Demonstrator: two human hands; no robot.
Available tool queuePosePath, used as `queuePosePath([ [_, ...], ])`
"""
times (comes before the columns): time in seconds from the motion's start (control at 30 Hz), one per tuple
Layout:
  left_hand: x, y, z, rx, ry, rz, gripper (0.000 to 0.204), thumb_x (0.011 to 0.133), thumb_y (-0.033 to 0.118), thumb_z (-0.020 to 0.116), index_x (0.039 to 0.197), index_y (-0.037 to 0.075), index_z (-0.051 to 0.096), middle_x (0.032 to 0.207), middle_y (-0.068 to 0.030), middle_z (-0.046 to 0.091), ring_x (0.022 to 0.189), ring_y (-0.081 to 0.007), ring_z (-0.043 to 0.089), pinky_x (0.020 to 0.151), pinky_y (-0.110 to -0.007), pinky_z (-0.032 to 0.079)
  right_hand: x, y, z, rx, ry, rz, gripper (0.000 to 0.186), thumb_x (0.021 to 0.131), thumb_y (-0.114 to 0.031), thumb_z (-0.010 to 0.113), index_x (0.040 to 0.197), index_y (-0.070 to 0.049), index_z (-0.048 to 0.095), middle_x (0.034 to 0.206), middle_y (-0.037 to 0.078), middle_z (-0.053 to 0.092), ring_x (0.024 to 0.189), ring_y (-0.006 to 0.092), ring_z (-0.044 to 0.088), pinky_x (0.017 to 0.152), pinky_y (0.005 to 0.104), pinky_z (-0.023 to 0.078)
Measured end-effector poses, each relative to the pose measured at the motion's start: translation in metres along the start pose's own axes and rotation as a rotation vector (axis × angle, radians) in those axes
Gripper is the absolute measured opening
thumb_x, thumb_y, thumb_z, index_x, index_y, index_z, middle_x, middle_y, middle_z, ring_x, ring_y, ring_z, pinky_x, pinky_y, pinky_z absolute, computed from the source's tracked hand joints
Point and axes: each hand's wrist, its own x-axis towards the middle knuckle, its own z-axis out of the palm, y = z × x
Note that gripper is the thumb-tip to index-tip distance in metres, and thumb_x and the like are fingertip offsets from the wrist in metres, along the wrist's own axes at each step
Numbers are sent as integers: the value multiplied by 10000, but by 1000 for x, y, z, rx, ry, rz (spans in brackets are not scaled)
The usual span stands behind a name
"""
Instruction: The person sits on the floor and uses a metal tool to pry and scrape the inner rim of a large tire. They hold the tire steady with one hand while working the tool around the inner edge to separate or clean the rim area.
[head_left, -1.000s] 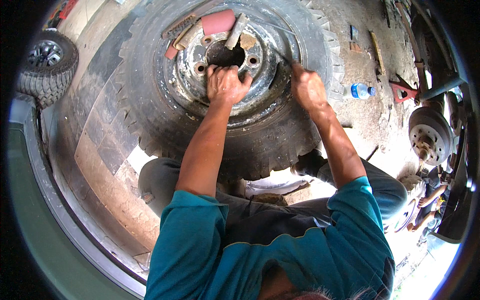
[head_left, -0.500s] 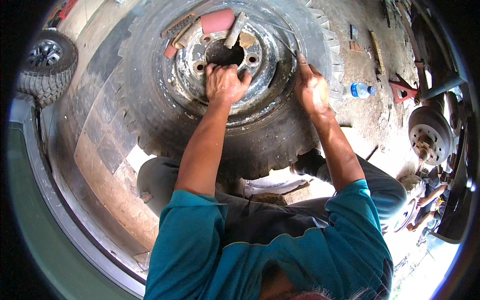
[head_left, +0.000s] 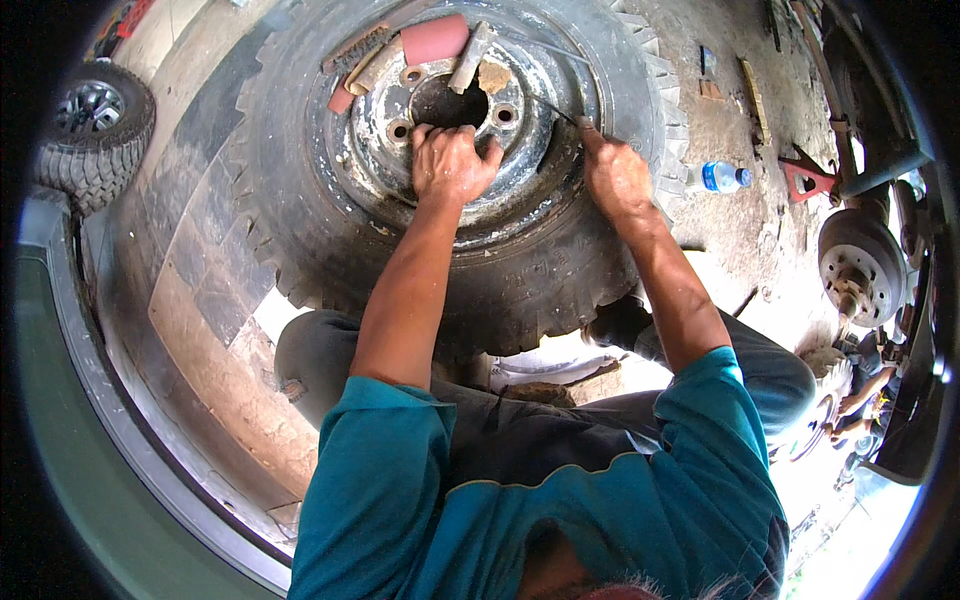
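A large worn tyre [head_left: 500, 300] lies flat before me, with a scuffed metal wheel rim [head_left: 385, 165] set in it. My left hand [head_left: 452, 165] is closed over the near edge of the rim's centre hole, its fingertips hidden inside. In my right hand [head_left: 615, 175] is a thin dark metal rod-like tool [head_left: 555, 107], pinched with the forefinger along it; its far end points at the rim's inner face. On the rim's far side rest a wire brush [head_left: 357, 50], a curled pink sheet [head_left: 435, 40], a greyish cylinder [head_left: 471, 60] and a tan scrap [head_left: 493, 77].
Right of the tyre, a water bottle [head_left: 725, 177] lies on the floor, near a red stand [head_left: 803, 178] and a brake disc [head_left: 862, 268]. Another wheel [head_left: 95, 125] is at far left, above a green vehicle panel [head_left: 75, 450]. Another person's arm [head_left: 865, 390] shows at right.
My right hand has shifted left and slightly down, bringing the tool inward over the rim. The left hand stays on the centre hole's edge.
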Motion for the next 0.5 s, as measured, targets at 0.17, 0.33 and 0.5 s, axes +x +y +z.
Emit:
queuePosePath([
  [0.17,0,0,4,-10,36,6,453,900,464,586,912,41,745,935,-213,745,957,-324,691,1082,-422,358,-4,5,3,2,81,-16,542,920,-55,523,1439,-208,555,973,229,703,861,438,696,782,542,539],
  [0.33,-3,-1,4,-20,50,5,446,892,464,591,925,48,747,933,-231,742,946,-327,694,1087,-422,349,-5,1,2,196,312,-86,486,921,-36,559,1388,-160,610,897,263,686,789,439,687,696,520,522],
  [0.5,-1,1,-1,-13,-32,-13,489,911,480,557,996,36,744,979,-216,743,974,-330,691,1090,-437,349,-2,0,-2,155,199,-41,532,926,-70,531,1432,-228,562,960,264,711,843,455,701,761,547,550],
])
